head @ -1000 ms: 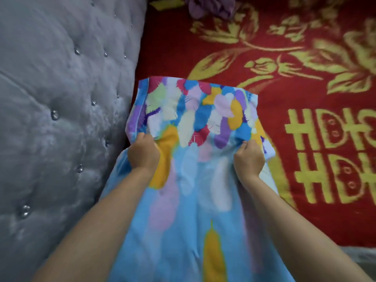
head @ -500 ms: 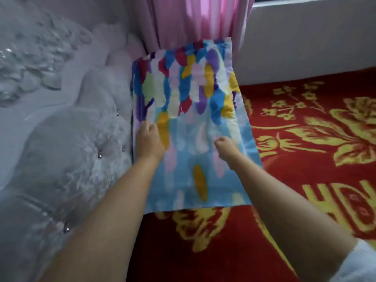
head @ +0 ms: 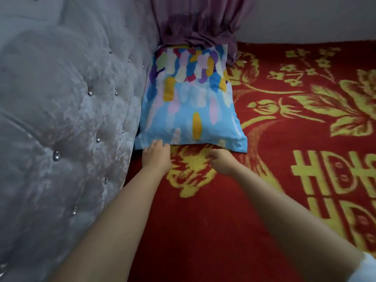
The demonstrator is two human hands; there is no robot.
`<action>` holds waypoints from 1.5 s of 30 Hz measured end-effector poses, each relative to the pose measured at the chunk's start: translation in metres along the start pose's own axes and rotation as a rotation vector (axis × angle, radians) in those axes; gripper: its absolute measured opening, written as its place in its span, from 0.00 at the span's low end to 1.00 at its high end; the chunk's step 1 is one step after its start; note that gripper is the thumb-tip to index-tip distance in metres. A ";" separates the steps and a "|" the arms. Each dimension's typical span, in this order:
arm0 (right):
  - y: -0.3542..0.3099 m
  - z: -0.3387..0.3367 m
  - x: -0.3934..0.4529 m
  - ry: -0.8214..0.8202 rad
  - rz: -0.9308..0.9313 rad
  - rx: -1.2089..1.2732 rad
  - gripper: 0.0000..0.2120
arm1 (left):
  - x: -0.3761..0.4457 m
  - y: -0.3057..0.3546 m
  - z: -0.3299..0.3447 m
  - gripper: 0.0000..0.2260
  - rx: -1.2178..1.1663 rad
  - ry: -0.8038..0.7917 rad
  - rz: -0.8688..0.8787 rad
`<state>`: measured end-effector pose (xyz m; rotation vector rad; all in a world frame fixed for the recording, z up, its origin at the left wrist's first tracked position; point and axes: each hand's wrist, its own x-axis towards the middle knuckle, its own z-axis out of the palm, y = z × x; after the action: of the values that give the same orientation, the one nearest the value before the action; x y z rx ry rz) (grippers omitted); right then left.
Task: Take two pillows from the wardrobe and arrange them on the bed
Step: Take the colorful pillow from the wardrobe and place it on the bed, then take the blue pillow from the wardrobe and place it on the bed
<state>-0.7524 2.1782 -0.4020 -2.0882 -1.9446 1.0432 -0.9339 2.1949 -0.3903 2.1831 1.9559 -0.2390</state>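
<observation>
A blue pillow point(head: 189, 102) with many-coloured brush marks lies flat on the red and gold bed cover point(head: 203, 220), its left side against the headboard and its far end under the curtain. My left hand point(head: 156, 157) is flat, fingers apart, with the fingertips touching the pillow's near left corner. My right hand point(head: 221, 161) hovers just short of the pillow's near edge, fingers curled in, holding nothing. Only this one pillow is in view.
A grey tufted headboard point(head: 61, 119) with crystal buttons fills the left side. A purple curtain point(head: 197, 23) hangs at the far corner, beside a pale wall point(head: 315, 17). The red cover stretches away to the right.
The pillow was held up in both hands; now it lies on the bed by the headboard. Both hands have let go and drawn back to its near edge.
</observation>
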 end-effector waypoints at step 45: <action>0.166 -0.020 -0.744 -0.377 -1.674 -0.661 0.19 | -0.883 0.457 0.051 0.12 -0.045 0.140 -1.329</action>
<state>-0.5633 1.4769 -0.1701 0.2790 -3.1554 0.3177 -0.5773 1.2852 -0.1981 0.5493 3.0841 -0.1983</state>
